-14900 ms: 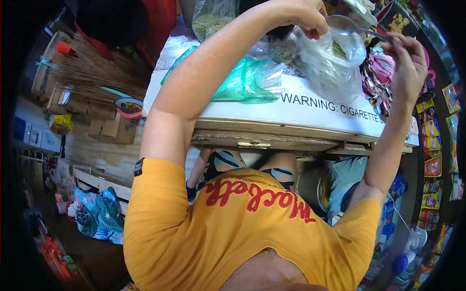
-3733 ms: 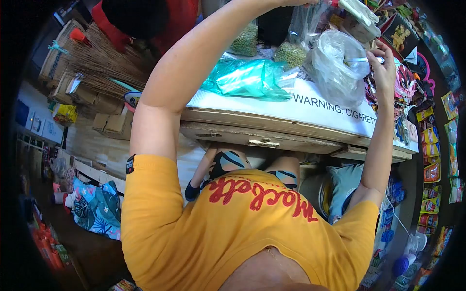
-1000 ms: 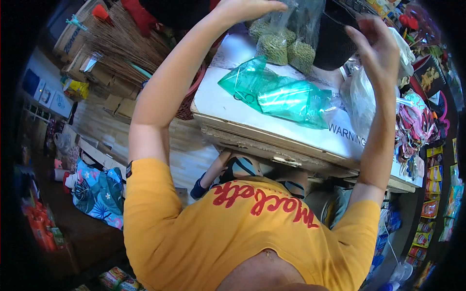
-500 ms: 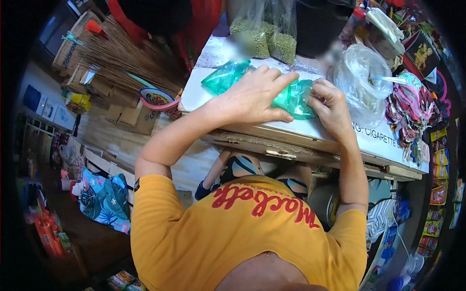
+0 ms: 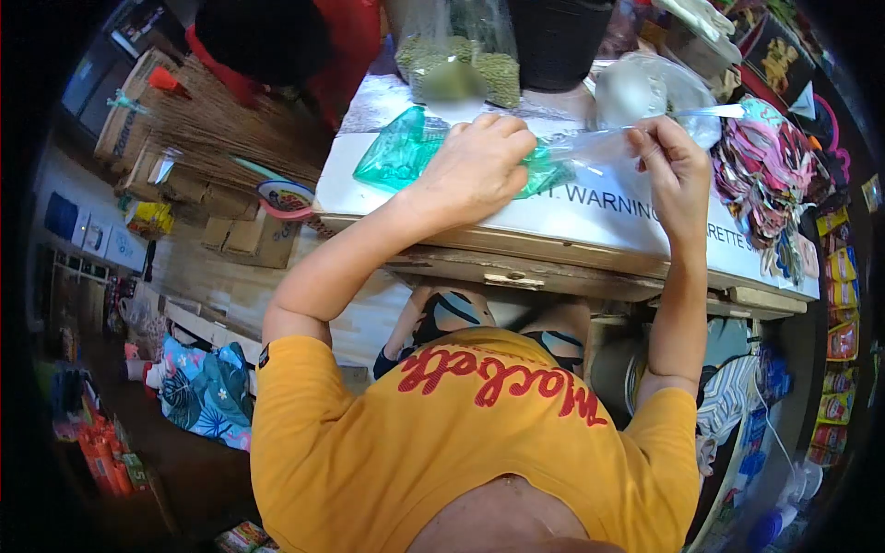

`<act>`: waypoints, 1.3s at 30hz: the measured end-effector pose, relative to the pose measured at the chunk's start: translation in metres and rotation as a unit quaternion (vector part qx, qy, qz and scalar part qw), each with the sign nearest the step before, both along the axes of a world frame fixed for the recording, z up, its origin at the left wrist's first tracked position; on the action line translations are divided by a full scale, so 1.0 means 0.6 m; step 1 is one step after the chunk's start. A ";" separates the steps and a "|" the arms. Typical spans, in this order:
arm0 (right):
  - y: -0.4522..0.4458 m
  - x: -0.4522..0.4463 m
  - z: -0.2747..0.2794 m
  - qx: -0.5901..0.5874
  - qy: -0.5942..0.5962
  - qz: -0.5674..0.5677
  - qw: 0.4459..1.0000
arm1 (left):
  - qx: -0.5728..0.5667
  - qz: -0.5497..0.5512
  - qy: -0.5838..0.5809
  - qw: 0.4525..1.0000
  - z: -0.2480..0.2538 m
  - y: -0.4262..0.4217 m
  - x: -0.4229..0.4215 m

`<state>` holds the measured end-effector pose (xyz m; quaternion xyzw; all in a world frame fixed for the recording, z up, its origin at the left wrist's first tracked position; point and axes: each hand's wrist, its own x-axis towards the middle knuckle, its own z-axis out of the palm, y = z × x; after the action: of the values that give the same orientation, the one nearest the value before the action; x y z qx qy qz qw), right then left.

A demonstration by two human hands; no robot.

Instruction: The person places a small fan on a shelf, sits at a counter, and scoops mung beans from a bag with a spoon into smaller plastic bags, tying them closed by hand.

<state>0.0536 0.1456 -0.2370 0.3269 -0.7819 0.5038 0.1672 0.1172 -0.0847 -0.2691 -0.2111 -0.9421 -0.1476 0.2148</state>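
Note:
On the white tabletop (image 5: 590,230) lies a bundle of green plastic bags (image 5: 392,161). My left hand (image 5: 479,170) is curled over the bundle and grips it, hiding its middle. My right hand (image 5: 675,170) pinches the edge of a thin clear plastic bag (image 5: 599,146), which is stretched from the green bundle toward the right. Behind my right hand sits a bulky clear bag (image 5: 696,92), with a pale handle across it.
Bags of green beans (image 5: 498,78) and a black container (image 5: 558,41) stand at the back. A bunch of colourful cloth (image 5: 761,166) is at the right. Broomsticks (image 5: 207,115) lean at left, near a person in red (image 5: 355,46). Hanging packets (image 5: 841,304) line the right side.
My right hand has moved right and up, drawing out the clear bag from the green bundle. My left hand has shifted slightly left and its fingers have curled in.

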 end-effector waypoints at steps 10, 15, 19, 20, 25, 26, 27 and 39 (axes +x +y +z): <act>-0.016 0.011 -0.023 -0.032 -0.055 0.051 0.997 | 0.100 -0.107 0.119 0.982 0.023 0.055 -0.003; 0.002 0.011 -0.020 -0.118 -0.174 0.116 0.971 | 0.188 -0.082 0.019 0.979 0.039 0.061 -0.016; 0.020 0.003 -0.027 -0.134 -0.195 0.113 0.965 | 0.329 -0.115 -0.091 0.933 0.034 0.048 -0.025; 0.020 0.000 -0.031 -0.137 -0.195 0.118 0.964 | 0.340 -0.115 -0.082 0.930 0.034 0.048 -0.027; 0.012 0.006 -0.031 -0.131 -0.183 0.083 0.971 | 0.315 -0.101 -0.046 0.943 0.042 0.039 -0.031; 0.009 0.010 -0.030 -0.132 -0.177 0.075 0.972 | 0.312 -0.101 -0.040 0.944 0.043 0.038 -0.032; 0.004 0.012 -0.032 -0.144 -0.125 0.042 0.981 | 0.308 -0.101 -0.033 0.945 0.043 0.037 -0.033; -0.056 0.041 -0.069 0.075 0.175 0.109 0.976 | 0.385 -0.134 -0.069 0.911 0.045 0.038 -0.050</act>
<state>0.0781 0.1118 -0.2786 0.5051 -0.7354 0.3944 0.2202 0.0871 -0.0619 -0.2422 -0.2256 -0.7877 -0.5400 0.1922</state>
